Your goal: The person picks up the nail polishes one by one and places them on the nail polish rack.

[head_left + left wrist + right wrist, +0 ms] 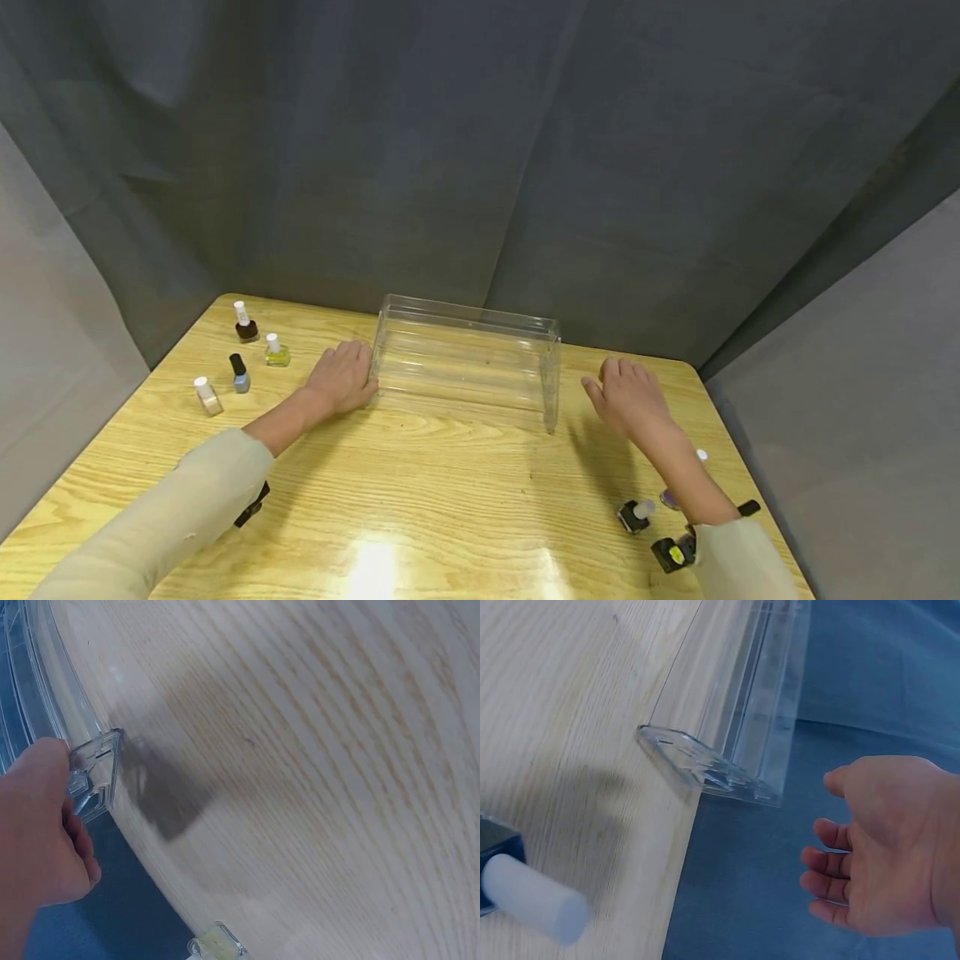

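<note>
A clear acrylic display rack point(465, 404), with stepped tiers, stands near the table's back edge. At its left end my left hand point(341, 379) grips the side panel; the left wrist view shows the thumb against the rack's end point(97, 769) and the fingers curled below. My right hand point(628, 396) is in the air off the rack's right end, apart from it. Its fingers are loosely bent with nothing in them, as the right wrist view shows, where the rack's stepped end panel point(697, 765) is to the left of the hand point(885, 847).
Nail polish bottles stand at the left: dark red point(246, 327), yellow point(277, 353), pale blue point(240, 377) and cream point(210, 400). By the right forearm are a black bottle point(633, 518) and a purple one point(669, 499), partly hidden. A dark curtain point(480, 167) hangs behind the table.
</note>
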Motion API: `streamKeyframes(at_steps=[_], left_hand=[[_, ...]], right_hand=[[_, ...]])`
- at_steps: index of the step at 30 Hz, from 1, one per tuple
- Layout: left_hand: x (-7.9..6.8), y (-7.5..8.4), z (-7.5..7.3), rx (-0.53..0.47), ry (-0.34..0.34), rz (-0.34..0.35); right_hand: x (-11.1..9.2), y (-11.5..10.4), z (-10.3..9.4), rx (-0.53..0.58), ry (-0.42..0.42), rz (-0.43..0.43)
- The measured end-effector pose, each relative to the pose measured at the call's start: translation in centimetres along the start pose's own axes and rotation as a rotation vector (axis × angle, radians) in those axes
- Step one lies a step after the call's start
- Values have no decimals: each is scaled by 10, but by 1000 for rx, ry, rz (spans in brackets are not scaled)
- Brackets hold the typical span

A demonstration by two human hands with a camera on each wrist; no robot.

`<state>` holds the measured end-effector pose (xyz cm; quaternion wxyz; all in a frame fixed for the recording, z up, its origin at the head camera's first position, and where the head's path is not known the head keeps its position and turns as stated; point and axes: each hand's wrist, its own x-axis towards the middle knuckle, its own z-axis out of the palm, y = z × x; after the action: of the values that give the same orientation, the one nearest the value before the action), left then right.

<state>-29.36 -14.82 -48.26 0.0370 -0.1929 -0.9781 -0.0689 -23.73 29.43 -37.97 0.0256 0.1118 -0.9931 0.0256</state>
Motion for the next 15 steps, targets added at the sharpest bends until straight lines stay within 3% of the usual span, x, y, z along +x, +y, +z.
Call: streamKeyframes(at_steps=[6,15], left_hand=[[0,2,-1,-7,-11,4],[-1,1,-4,3,-19,6]], right_hand=[[-27,1,-6,76,17,-36],[-66,11,-2,265,35,9]])
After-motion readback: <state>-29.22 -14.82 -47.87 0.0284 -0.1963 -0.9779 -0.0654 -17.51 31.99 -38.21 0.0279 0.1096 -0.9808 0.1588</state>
